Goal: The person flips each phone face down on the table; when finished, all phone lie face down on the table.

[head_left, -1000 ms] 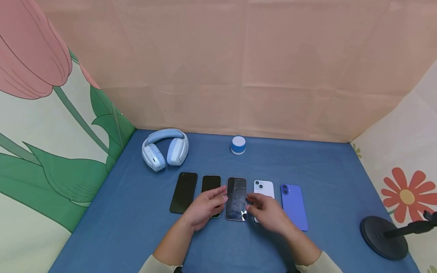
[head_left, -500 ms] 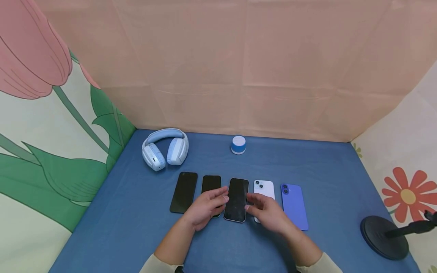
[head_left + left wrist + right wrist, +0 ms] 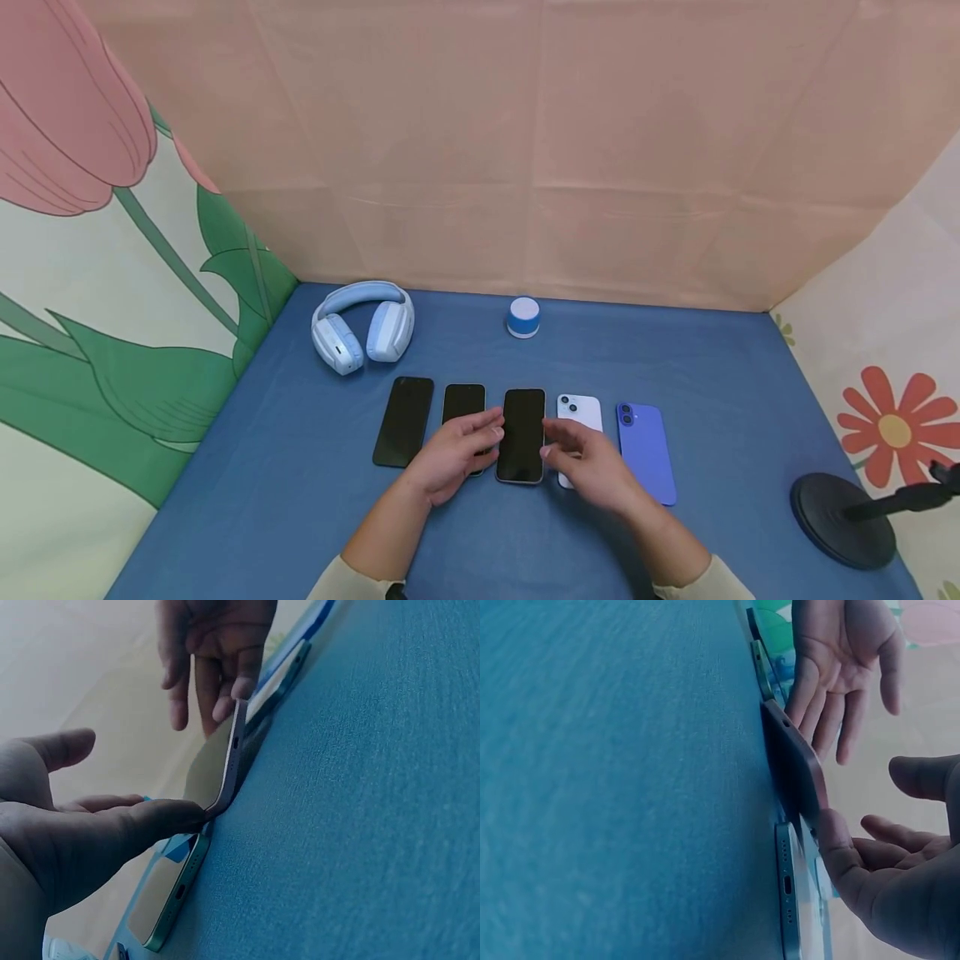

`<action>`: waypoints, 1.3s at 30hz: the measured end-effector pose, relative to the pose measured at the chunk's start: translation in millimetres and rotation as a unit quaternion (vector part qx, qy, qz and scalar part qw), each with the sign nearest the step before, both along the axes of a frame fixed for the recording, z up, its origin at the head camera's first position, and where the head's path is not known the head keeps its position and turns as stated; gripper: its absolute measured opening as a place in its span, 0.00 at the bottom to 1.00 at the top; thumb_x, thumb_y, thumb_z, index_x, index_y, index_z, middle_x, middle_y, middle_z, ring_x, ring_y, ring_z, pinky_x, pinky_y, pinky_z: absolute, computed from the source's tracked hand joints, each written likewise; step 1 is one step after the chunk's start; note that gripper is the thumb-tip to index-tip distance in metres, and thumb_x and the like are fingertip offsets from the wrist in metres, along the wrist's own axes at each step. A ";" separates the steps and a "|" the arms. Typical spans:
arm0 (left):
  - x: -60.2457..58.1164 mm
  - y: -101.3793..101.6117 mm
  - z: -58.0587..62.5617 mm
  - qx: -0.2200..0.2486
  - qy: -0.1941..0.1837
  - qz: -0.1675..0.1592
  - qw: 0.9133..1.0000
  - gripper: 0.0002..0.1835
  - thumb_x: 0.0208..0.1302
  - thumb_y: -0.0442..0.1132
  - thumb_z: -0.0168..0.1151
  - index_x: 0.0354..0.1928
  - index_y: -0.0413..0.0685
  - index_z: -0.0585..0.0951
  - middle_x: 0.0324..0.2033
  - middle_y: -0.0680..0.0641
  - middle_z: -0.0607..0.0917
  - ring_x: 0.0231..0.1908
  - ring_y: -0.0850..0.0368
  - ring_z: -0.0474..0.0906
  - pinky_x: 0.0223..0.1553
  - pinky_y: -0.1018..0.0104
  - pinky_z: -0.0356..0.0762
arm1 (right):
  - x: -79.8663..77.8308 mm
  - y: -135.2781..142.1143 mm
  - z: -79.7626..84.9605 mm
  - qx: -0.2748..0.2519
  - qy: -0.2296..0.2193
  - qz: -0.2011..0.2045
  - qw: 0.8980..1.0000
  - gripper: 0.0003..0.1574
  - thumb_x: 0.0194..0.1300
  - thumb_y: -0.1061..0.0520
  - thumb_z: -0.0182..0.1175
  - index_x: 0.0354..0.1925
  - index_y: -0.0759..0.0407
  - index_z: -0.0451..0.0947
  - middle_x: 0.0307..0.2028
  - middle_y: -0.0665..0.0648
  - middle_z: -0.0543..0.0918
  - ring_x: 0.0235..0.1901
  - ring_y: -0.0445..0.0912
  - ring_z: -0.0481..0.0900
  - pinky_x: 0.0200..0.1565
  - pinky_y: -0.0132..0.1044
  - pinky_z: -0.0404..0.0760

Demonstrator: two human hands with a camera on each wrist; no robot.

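Between my two hands is a smartphone point(image 3: 521, 437) with a dark screen and a pinkish metal edge. Both wrist views show this phone point(image 3: 232, 746) tipped, its right side raised off the cloth. Fingers of my left hand point(image 3: 452, 457) lie along its left edge, the thumb held away. At the raised right edge, a fingertip of my right hand point(image 3: 900, 877) touches the frame while the other fingers stay loose. A smaller dark phone point(image 3: 463, 402) with a greenish rim lies partly under my left hand. My right hand point(image 3: 588, 467) partly covers a white phone point(image 3: 591, 414).
A larger black phone point(image 3: 403, 422) lies at the row's left end, a violet-blue phone point(image 3: 647, 454) at its right. Light blue headphones point(image 3: 363, 325) and a small blue-and-white round container point(image 3: 523, 317) stand farther back. A black stand base point(image 3: 840, 521) sits at right on the blue cloth point(image 3: 720, 375).
The middle phone has rocked between the fingers: its screen reflection faded to plain black, and it turned and shifted slightly. Both hands stay almost in place.
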State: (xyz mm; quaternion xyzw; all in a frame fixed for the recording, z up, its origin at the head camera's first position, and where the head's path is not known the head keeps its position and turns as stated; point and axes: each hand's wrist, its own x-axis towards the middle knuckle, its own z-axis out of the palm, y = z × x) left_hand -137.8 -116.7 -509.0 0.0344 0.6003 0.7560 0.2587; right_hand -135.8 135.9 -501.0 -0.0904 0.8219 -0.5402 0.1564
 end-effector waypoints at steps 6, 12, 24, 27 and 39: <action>-0.1 0.9 1.3 0.009 -0.008 0.004 1.000 0.37 0.79 0.43 0.58 0.79 0.31 0.57 0.79 0.36 0.58 0.79 0.40 0.52 0.72 0.43 0.62 | -0.1 -1.3 3.0 -0.014 0.008 -0.005 1.000 0.30 0.72 0.54 0.66 0.68 0.61 0.76 0.62 0.61 0.82 0.54 0.51 0.85 0.56 0.51 0.84; 0.8 2.7 2.9 0.006 -0.015 0.009 1.000 0.37 0.77 0.44 0.60 0.79 0.34 0.59 0.79 0.38 0.60 0.78 0.41 0.55 0.71 0.46 0.65 | 0.6 -2.7 4.5 -0.025 0.011 -0.010 1.000 0.27 0.73 0.56 0.65 0.68 0.56 0.77 0.62 0.55 0.83 0.59 0.49 0.82 0.61 0.48 0.82; 2.3 2.2 3.7 0.001 -0.014 -0.001 1.000 0.38 0.77 0.45 0.61 0.78 0.32 0.59 0.78 0.37 0.61 0.78 0.42 0.56 0.72 0.45 0.63 | 0.3 -5.7 6.2 -0.057 0.017 0.032 0.998 0.28 0.75 0.55 0.63 0.70 0.56 0.75 0.64 0.56 0.81 0.59 0.50 0.82 0.56 0.32 0.81; 2.2 0.1 3.6 0.000 -0.014 -0.001 1.000 0.38 0.77 0.45 0.61 0.78 0.33 0.59 0.78 0.37 0.61 0.78 0.43 0.56 0.72 0.47 0.63 | -0.6 -7.8 6.1 -0.071 0.014 0.040 0.997 0.28 0.75 0.56 0.63 0.70 0.56 0.74 0.65 0.57 0.80 0.60 0.51 0.82 0.55 0.30 0.81; 1.7 -4.5 11.8 -0.022 0.012 0.002 1.000 0.35 0.78 0.44 0.60 0.78 0.35 0.62 0.77 0.39 0.64 0.76 0.42 0.62 0.70 0.48 0.64 | -1.3 -20.3 6.1 -0.101 0.005 0.074 0.992 0.29 0.76 0.59 0.62 0.71 0.59 0.72 0.66 0.61 0.79 0.62 0.54 0.82 0.59 0.38 0.82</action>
